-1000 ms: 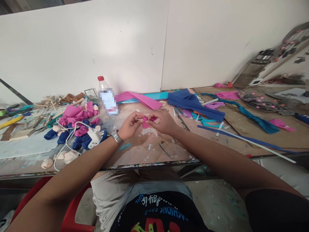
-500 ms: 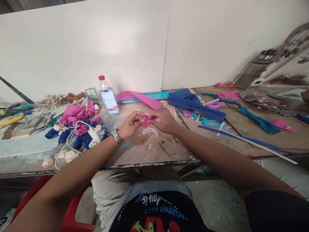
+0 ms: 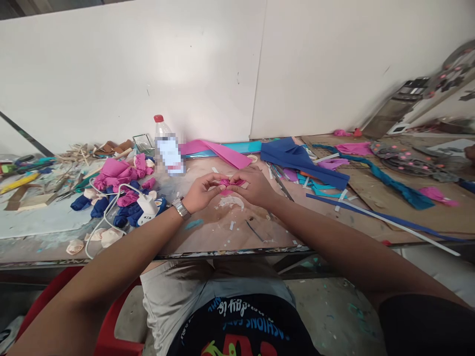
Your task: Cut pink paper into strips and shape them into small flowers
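Between my two hands, above the middle of the worktable, is a small bunched piece of pink crepe paper. My left hand, with a metal watch on its wrist, pinches the bunched end between thumb and fingers. From the other side my right hand grips the same paper, its thumb meeting the left thumb. Part of the paper is hidden by my fingers. Behind the hands lies a folded pink paper strip, and to the right a dark blue paper piece.
At left a white cable with a plug adapter lies over pink and blue crumpled paper rosettes. A phone leans on a red-capped bottle. A long white strip crosses the table's right side near the front edge.
My fingers have shifted slightly on the pink paper, and less of it hangs below them. The whole view has moved a little.
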Demonstrator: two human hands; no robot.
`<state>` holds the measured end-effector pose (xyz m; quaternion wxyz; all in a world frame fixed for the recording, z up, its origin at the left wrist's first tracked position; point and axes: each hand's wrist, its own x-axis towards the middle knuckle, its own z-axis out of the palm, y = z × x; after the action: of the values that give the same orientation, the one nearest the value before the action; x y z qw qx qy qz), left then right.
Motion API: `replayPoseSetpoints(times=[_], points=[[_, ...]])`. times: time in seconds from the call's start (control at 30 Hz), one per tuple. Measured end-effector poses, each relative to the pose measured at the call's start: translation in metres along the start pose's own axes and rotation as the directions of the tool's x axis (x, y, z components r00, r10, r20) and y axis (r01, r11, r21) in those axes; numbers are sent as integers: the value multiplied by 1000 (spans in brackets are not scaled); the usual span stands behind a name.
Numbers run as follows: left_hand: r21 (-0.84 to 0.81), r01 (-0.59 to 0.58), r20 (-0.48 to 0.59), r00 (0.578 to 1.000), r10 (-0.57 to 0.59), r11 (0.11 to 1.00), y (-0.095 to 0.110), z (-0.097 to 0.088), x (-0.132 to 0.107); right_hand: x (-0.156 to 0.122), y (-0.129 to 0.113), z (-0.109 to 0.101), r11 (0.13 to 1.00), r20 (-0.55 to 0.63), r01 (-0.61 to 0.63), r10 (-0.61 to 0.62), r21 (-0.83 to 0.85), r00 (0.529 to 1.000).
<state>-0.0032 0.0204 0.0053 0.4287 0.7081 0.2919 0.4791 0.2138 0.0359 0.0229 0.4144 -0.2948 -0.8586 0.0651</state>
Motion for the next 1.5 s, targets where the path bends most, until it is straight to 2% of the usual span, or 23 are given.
replayPoseSetpoints(times=[0.27, 0.5, 0.67, 0.8, 0.93, 1.2, 1.5], points=[[-108, 39, -35, 998, -43, 993, -2, 1, 1, 0, -3, -4, 1000, -7, 22, -22, 12, 1000], [-91, 9, 2, 1000, -9, 996, -2, 2, 0, 0, -1, -2, 1000, -10, -18, 18, 3, 1000], [-83, 15, -27, 999, -17, 996, -1, 4, 0, 1, -1, -2, 999, -13, -43, 43, 15, 999], [-98, 13, -39, 999, -17, 995, 0, 4, -1, 0, -2, -3, 1000, -10, -15, 16, 27, 1000], [-32, -21, -61, 998, 19, 999, 1, 2, 0, 1, -2, -3, 999, -4, 12, -12, 44, 1000], [77, 1, -77, 997, 5, 997, -6, -1, 0, 0, 0, 0, 1000, -7, -8, 9, 20, 1000], [-82, 56, -80, 995, -63, 995, -4, 4, -1, 0, 1, 2, 999, -3, -24, 25, 41, 1000]])
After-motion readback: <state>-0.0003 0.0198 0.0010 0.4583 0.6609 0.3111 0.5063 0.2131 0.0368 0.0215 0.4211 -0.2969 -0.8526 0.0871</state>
